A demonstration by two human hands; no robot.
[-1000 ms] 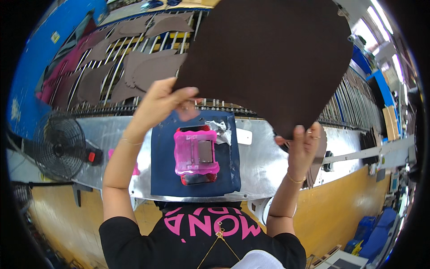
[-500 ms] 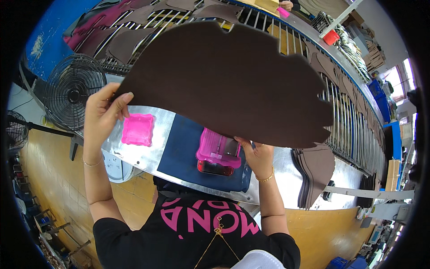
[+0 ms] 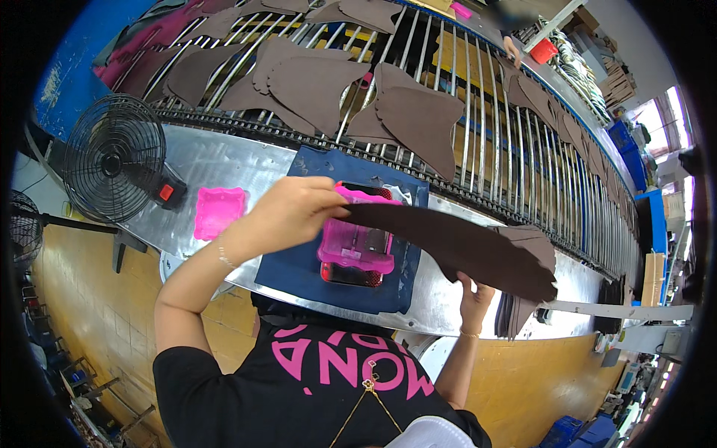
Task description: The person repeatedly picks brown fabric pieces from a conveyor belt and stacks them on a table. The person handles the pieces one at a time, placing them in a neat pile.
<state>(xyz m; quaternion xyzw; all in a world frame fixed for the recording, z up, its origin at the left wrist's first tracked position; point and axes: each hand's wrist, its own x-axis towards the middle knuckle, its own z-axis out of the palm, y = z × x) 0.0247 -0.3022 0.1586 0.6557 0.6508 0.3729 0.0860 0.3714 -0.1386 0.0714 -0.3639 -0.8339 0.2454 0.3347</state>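
Observation:
A dark brown leather-like cut piece (image 3: 441, 243) stretches between my hands, tilted so that it looks narrow. My left hand (image 3: 295, 209) pinches its left end, above the dark blue mat (image 3: 284, 261). At the near right edge, my right hand (image 3: 476, 299) grips the same piece between thumb and fingers, most of which are hidden. Below the piece a pink plastic tray (image 3: 355, 257) rests on a red-and-black object (image 3: 351, 277) on the mat. Beyond and under the piece's right end lies a stack of similar brown pieces (image 3: 534, 243).
Behind the metal table (image 3: 254, 160) runs a rack of metal rods (image 3: 467, 112) bearing several brown pieces (image 3: 317, 82). A black fan (image 3: 112, 160) stands at the left, near a smaller pink tray (image 3: 220, 213). Another person's hand (image 3: 511, 51) shows at the far side.
The brown piece has come down and to the right, tilting from broad view to nearly edge-on. Both my hands have moved right with it, uncovering the pieces on the rack.

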